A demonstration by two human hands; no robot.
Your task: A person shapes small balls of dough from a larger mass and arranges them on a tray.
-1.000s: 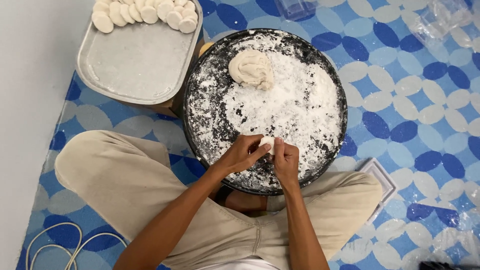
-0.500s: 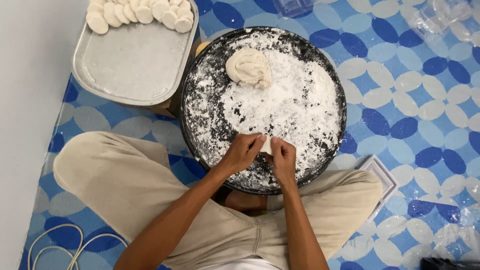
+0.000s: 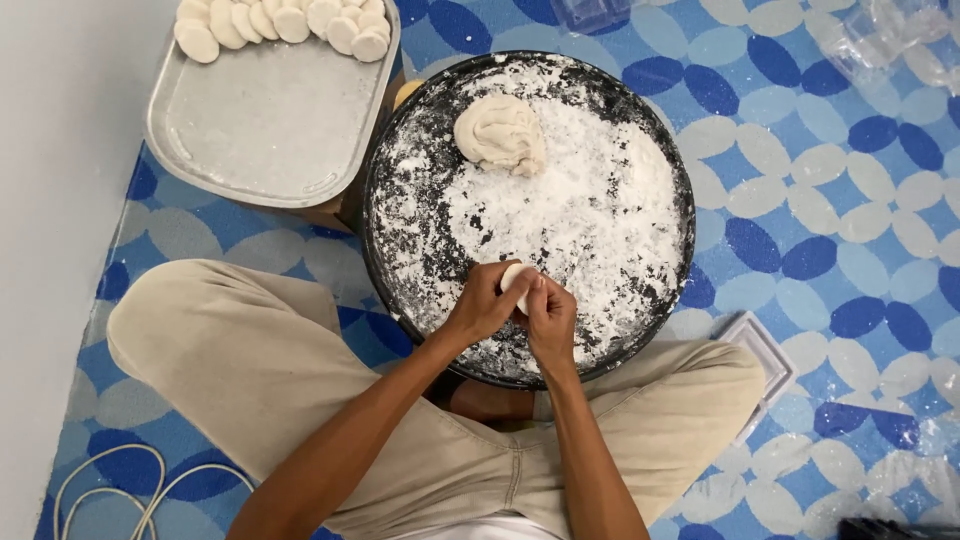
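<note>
1. Head view looks straight down on a person sitting cross-legged on a blue and white patterned mat [image 3: 820,230], with both hands meeting over the near edge of a round black pan [image 3: 385,280].
2. Left hand [image 3: 483,305] and right hand [image 3: 551,317] are closed together around a small piece of dough [image 3: 514,277]; fingers of both grip it, and only its pale top shows between them.
3. That piece sits at the fingertips, between the two hands and just above the floured pan; neither hand is clearly nearer. Its shape looks roundish, though most of it is hidden, so I cannot tell any long axis.
4. Farther from the person, on the far side of the pan, lies a larger lump of dough [image 3: 500,133], well apart from the hands.
5. White flour [image 3: 600,200] covers most of the pan's floor, thinner and scraped on the left side.
6. Beyond the left knee, touching the pan's rim, stands a metal tray [image 3: 270,130], with a row of flattened dough discs [image 3: 290,22] along its far edge.
7. A white cord [image 3: 110,490] coils on the mat near the left leg, and a small white square lid [image 3: 765,350] lies by the right knee.
</note>
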